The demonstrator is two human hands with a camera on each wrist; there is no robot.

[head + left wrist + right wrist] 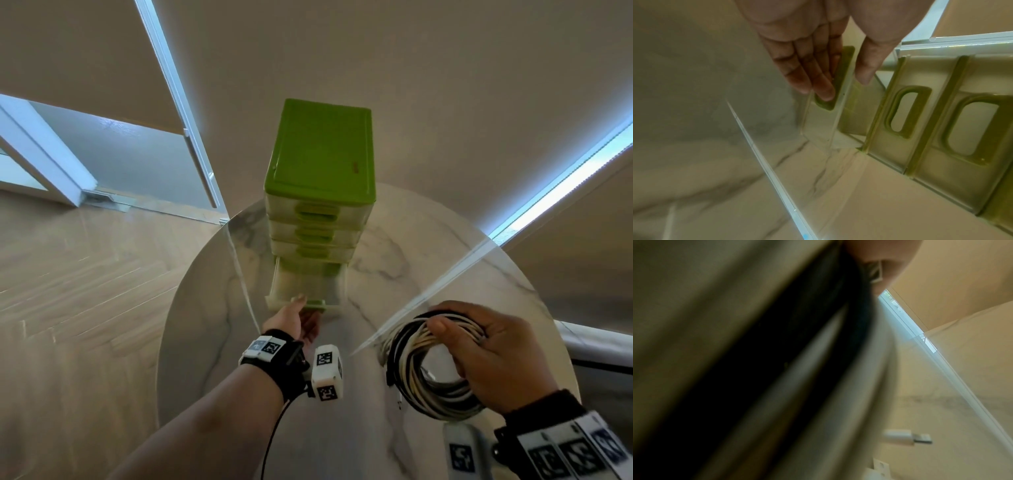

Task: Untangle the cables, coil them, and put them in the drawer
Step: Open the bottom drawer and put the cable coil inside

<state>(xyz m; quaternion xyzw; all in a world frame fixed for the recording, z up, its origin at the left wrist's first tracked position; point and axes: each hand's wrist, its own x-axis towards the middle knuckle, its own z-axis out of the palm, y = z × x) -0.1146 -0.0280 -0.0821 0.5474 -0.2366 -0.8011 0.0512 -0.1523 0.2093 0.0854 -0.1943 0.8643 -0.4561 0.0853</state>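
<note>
we log the left hand [294,322] pinching the pulled-out bottom drawer [308,284] at its handle; the right hand [496,356] clamps the coiled black-and-white cables [421,377] above the marble table [394,240], right of the green drawer tower [318,147].

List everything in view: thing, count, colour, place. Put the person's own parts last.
drawer unit: one, green top, four translucent drawers, at the table's far side
bottom drawer: one, translucent with a green handle, pulled out, nothing visible inside
cable coil: one bundle, black and white strands, in the right hand
USB plug: one, white, seen beside the coil in the right wrist view
table: one, round, white marble
blinds: beige, behind the table
floor: light wood, left
wrist cameras: two, white with black markers
left hand: holds the bottom drawer's front
right hand: grips the cable coil
</note>
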